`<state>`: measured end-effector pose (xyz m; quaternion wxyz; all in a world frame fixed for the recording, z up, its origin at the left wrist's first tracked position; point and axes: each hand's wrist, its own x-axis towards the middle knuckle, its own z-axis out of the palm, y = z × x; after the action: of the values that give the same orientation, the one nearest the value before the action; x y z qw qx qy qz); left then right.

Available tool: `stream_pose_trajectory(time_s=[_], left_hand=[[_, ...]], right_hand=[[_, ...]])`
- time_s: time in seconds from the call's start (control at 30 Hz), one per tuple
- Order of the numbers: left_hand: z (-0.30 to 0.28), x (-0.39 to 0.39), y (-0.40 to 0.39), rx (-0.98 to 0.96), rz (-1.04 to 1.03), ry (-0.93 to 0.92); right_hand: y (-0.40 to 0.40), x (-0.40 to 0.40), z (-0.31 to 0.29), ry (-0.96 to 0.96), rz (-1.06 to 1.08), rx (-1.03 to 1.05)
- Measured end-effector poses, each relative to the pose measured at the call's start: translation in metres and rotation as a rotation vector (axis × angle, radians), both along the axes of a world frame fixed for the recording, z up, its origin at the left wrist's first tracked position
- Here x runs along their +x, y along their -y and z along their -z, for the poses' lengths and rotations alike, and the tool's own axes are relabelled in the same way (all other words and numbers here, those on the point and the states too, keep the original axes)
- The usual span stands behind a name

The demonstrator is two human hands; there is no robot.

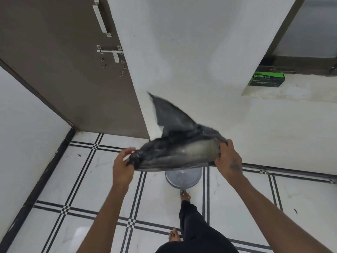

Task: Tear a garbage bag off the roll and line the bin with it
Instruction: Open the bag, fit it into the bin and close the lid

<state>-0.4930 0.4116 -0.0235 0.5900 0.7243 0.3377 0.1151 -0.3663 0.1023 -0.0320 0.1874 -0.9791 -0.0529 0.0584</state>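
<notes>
Garbage bag point(175, 152) held stretched by left hand point(123, 166) and right hand point(228, 157) above bin point(182, 178).

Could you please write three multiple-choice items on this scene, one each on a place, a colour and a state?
1. Where is the bin?
A. on the window ledge
B. on the floor under the bag
C. behind the door

2. What colour is the box on the ledge?
A. green
B. red
C. yellow

3. How is the garbage bag held?
A. by one hand
B. by no hand
C. by both hands

Answers: 1 B, it shows below the stretched bag; 2 A, green printed box; 3 C, left hand and right hand grip opposite ends.
</notes>
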Motion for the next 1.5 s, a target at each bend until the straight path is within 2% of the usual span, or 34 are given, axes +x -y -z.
stream_pose_trajectory(time_s=[0.07, 0.13, 0.17, 0.2, 0.3, 0.33, 0.43, 0.47, 0.53, 0.63, 0.7, 0.73, 0.8, 0.83, 0.9, 1.1, 1.23, 1.33, 1.43, 1.5], left_hand=[[0.025, -0.027, -0.007, 0.271, 0.136, -0.233], [0.039, -0.045, -0.010, 0.318, 0.126, -0.366], [0.041, -0.049, -0.009, 0.266, 0.094, -0.390], [0.039, -0.047, -0.006, 0.150, 0.016, -0.375], [0.031, -0.033, 0.000, -0.454, -0.330, -0.239], [0.027, -0.030, 0.001, -0.580, -0.385, -0.194], [0.017, -0.024, 0.006, -0.700, -0.429, -0.119], [0.014, -0.023, 0.009, -0.680, -0.394, -0.126], [0.010, -0.024, 0.015, -0.500, -0.230, -0.200], [0.013, -0.034, 0.014, -0.027, 0.202, -0.281], [0.014, -0.040, 0.014, 0.129, 0.428, -0.276], [0.016, -0.041, 0.014, 0.196, 0.476, -0.287], [0.020, -0.038, 0.014, 0.326, 0.452, -0.319], [0.022, -0.036, 0.014, 0.331, 0.384, -0.331], [0.023, -0.029, 0.012, 0.180, 0.181, -0.306], [0.026, -0.013, -0.010, -0.467, -0.425, -0.182], [0.022, -0.016, -0.027, -0.655, -0.495, -0.083], [0.027, -0.015, -0.021, -0.497, -0.415, -0.073], [0.040, -0.010, -0.015, -0.057, -0.116, -0.181], [0.043, -0.007, -0.009, 0.157, 0.056, -0.290]], right_hand=[[0.010, -0.006, 0.014, -0.154, 0.041, -0.058], [0.015, -0.009, 0.026, -0.263, 0.161, 0.018], [0.015, -0.010, 0.028, -0.285, 0.233, 0.095], [0.014, -0.010, 0.032, -0.290, 0.305, 0.173], [0.013, -0.014, 0.036, -0.318, 0.451, 0.389], [0.013, -0.015, 0.039, -0.346, 0.467, 0.442], [0.011, -0.017, 0.043, -0.428, 0.544, 0.593], [0.009, -0.016, 0.044, -0.441, 0.583, 0.658], [0.004, -0.014, 0.044, -0.445, 0.658, 0.799], [0.000, -0.011, 0.041, -0.445, 0.747, 0.981], [0.000, -0.010, 0.045, -0.430, 0.735, 0.941], [0.001, -0.010, 0.048, -0.418, 0.702, 0.881], [0.000, -0.012, 0.047, -0.371, 0.587, 0.679], [-0.001, -0.014, 0.047, -0.344, 0.501, 0.561], [-0.005, -0.017, 0.044, -0.309, 0.321, 0.405], [-0.002, -0.019, 0.045, -0.280, 0.050, 0.274], [0.012, -0.021, 0.050, -0.272, -0.008, 0.035], [0.013, -0.019, 0.054, -0.309, -0.001, -0.043], [0.008, -0.016, 0.055, -0.350, -0.033, 0.003], [0.007, -0.014, 0.056, -0.345, -0.060, 0.017]])
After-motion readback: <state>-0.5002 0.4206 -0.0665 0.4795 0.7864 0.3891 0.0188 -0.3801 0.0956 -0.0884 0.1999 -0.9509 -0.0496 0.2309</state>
